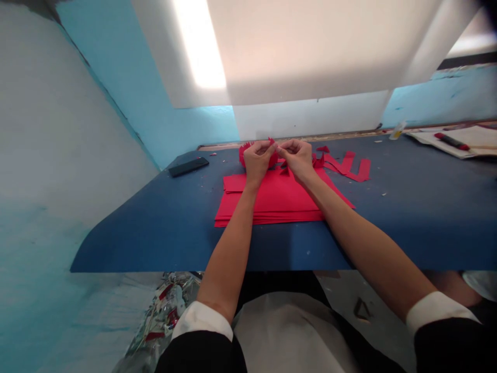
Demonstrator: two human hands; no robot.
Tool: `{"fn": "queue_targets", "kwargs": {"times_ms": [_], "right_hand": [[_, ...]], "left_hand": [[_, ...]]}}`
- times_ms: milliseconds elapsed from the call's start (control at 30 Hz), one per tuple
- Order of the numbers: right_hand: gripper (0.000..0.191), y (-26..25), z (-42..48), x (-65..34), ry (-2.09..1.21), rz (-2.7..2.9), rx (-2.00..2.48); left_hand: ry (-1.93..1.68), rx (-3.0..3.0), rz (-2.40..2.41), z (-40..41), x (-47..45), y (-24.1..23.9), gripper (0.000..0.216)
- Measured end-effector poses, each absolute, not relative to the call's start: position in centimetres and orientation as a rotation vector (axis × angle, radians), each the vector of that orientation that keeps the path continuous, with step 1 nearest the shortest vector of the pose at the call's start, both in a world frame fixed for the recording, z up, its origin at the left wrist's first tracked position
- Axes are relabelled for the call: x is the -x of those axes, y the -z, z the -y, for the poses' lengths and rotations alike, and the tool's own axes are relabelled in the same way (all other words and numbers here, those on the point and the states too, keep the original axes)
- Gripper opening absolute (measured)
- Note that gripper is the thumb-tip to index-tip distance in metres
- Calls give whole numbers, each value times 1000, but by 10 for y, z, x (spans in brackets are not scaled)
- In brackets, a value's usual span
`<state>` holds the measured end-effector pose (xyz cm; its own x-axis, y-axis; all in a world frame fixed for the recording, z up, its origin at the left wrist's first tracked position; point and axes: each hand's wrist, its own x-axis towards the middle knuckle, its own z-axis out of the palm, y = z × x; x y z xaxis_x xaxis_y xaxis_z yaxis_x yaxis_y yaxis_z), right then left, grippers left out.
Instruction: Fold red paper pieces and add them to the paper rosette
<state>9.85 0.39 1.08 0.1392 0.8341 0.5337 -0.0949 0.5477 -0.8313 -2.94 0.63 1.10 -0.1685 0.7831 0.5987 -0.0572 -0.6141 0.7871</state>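
My left hand [257,159] and my right hand [298,157] meet above a stack of red paper sheets [287,197]. The fingertips of both are pinched around a small folded red paper piece [271,141], whose pointed tip shows above them. A rounded, spiky red folded-paper model [243,154] stands behind my left hand, which hides much of it. Small folded red paper pieces [319,160] lie beside my right hand. To their right are several flat red paper strips [363,170].
A black phone [189,167] rests left on the blue table cover [155,217]. At the right are a small clear bottle [397,130], a red and black marker [452,141] and an open notebook [423,139]. Wall paper hangs behind. Litter [174,305] lies below the table.
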Motion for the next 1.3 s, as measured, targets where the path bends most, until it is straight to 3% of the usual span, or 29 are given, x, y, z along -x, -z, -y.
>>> {"fn": "queue_targets", "kwargs": {"times_ms": [200,367,600,967,1300], "right_hand": [[29,-7,-9,-100,-685,1316,791],[37,0,-18,-102,-653,1342,749],[50,9,-31,-108,-633,1347,759],[33,6,-29,-107,-597,1346,743],[33,11,-34,-114,-553,1281,746]], "left_hand": [[-1870,-1530,-774,-12,30,-7,29],[-1888,-1575,-667,-22,31,-1,40],[-1870,-1624,-816,-17,29,-7,23],[-1807,-1497,-896,-6,29,-10,9],[-1682,-1464,-814,-3,27,-10,25]]}}
